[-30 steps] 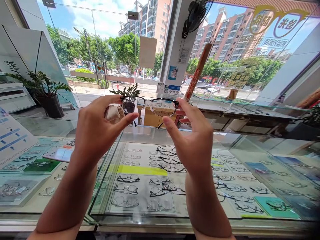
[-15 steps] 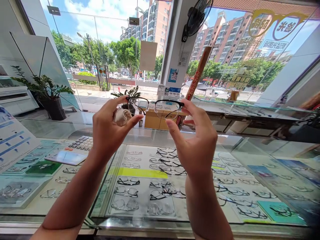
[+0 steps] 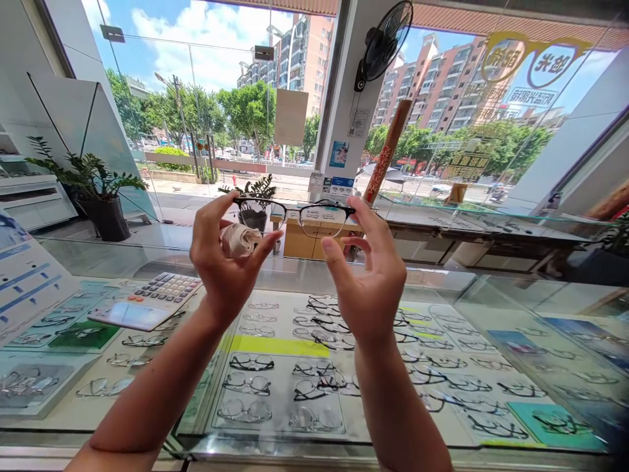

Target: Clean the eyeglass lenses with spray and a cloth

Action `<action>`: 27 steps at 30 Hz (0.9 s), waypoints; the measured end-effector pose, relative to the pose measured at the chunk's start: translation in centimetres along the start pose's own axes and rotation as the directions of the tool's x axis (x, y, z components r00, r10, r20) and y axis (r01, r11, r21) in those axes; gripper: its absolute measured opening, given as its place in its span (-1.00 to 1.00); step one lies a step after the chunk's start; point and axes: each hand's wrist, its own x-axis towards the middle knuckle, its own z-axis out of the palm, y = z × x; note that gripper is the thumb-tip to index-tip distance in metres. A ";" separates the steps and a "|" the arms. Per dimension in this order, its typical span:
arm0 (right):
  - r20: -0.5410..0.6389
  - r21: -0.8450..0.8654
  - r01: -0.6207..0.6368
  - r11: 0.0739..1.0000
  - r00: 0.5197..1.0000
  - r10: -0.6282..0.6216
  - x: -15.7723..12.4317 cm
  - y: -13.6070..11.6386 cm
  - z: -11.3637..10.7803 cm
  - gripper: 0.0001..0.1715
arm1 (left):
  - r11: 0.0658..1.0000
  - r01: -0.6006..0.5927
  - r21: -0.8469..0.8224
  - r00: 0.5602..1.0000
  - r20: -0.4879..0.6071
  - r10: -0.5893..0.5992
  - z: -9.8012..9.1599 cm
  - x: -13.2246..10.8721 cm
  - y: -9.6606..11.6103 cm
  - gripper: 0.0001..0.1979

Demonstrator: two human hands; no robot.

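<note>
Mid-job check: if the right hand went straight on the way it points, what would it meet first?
The right hand would first push against the glasses it holds. Beyond them, perhaps the white pillar, though depth is hard to judge from this view.

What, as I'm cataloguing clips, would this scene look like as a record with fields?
Left hand: grips one end of the eyeglasses with black upper rims; also holds a rolled cream cloth
Right hand: grips the other end
Eyeglasses: held up, clear of the glass display case
Inside case: rows of eyeglass frames
Beside left forearm: white calculator
Background: black wall fan
</note>
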 end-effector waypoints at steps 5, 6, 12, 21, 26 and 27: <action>0.010 0.173 -0.106 0.979 0.994 0.106 0.0 1.0 1.2 -0.35 | 0.998 -0.067 0.011 0.997 -0.044 0.067 -0.3 -0.1 0.3 -0.26; 0.010 0.202 -0.121 0.972 0.993 0.121 0.0 1.1 1.3 -0.37 | 0.996 -0.084 0.002 0.995 -0.050 0.084 -0.3 -0.1 0.2 -0.26; -0.033 0.353 -0.190 0.916 0.976 0.215 0.2 1.2 1.4 -0.52 | 0.997 -0.072 0.031 0.997 -0.038 0.073 0.4 -0.3 -0.7 -0.20; -0.096 0.380 -0.200 0.903 0.962 0.254 0.3 1.7 2.2 -0.60 | 0.999 -0.017 0.038 1.000 0.013 0.017 1.1 -0.7 -1.2 -0.13; -0.060 0.429 -0.185 0.884 0.971 0.232 0.4 2.0 1.8 -0.64 | 0.999 -0.029 -0.016 0.999 0.014 0.029 1.6 -1.0 -1.6 -0.14; -0.044 0.422 -0.185 0.888 0.974 0.224 0.4 2.0 1.8 -0.63 | 0.999 -0.032 -0.033 0.999 0.017 0.032 1.7 -1.1 -1.7 -0.15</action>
